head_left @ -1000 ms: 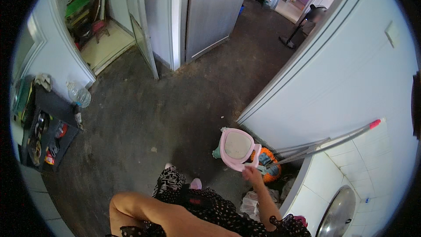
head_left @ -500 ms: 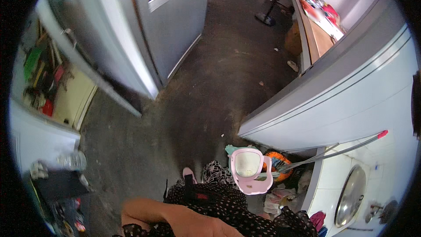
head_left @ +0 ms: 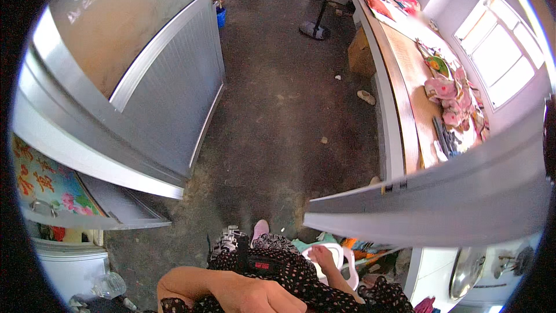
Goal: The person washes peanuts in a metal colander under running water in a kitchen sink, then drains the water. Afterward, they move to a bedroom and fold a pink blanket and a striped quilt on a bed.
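Note:
My left forearm crosses low in front of my polka-dot clothing, and my left hand (head_left: 267, 299) is bent with its fingers curled. The lower edge cuts off the fingertips, so anything inside the grip is hidden. My right hand (head_left: 318, 255) hangs at my right side with its fingers curled in and nothing showing in them. Below it stands a pink-and-white plastic seat-like item (head_left: 349, 264), partly covered by my hand and arm. One pink shoe (head_left: 261, 229) shows on the dark floor (head_left: 278, 122).
A grey door (head_left: 168, 93) stands open on the left; a pale door frame (head_left: 405, 220) juts in at the right. Beyond it runs a long counter (head_left: 399, 81) with cloths, and a black standing fan (head_left: 315, 29). A clear plastic container (head_left: 110, 285) lies at the lower left.
The view has moved forward toward the doorway, bringing the window and more of the counter into sight. My right hand has come into view over the plastic item. My left arm stays bent.

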The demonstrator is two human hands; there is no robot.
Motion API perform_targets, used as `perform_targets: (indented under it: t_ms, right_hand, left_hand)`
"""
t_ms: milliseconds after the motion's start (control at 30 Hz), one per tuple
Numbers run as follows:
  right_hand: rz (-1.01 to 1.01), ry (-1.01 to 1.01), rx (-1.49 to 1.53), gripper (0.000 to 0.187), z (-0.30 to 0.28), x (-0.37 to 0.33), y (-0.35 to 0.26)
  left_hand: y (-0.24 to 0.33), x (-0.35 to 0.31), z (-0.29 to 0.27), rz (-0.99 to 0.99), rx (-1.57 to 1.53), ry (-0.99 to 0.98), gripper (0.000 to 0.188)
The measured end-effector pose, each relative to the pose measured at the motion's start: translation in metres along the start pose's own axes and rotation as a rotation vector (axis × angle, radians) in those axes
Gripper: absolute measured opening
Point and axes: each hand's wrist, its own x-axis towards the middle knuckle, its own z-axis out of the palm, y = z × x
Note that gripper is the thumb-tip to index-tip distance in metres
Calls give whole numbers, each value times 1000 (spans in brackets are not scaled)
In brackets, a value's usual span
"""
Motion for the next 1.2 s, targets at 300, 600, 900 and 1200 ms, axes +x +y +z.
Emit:
perform_targets:
  t_ms: [300,600,900,1200]
  right_hand:
    - [252,-113,451,23,-11,114,-63]
    - [288,205,180,18,-19,216,-182]
    - [342,160,196,15,-62,357,-264]
    - [360,67,380,10,-180,467,-429]
  left_hand:
    - [22,-108,-216,-768,251,1108,4]
    - [82,-200,-529,-573,591,1794,21]
    - [34,-147,-674,-571,435,1886,56]
    - [-7,-142,-760,-572,475,2026,42]
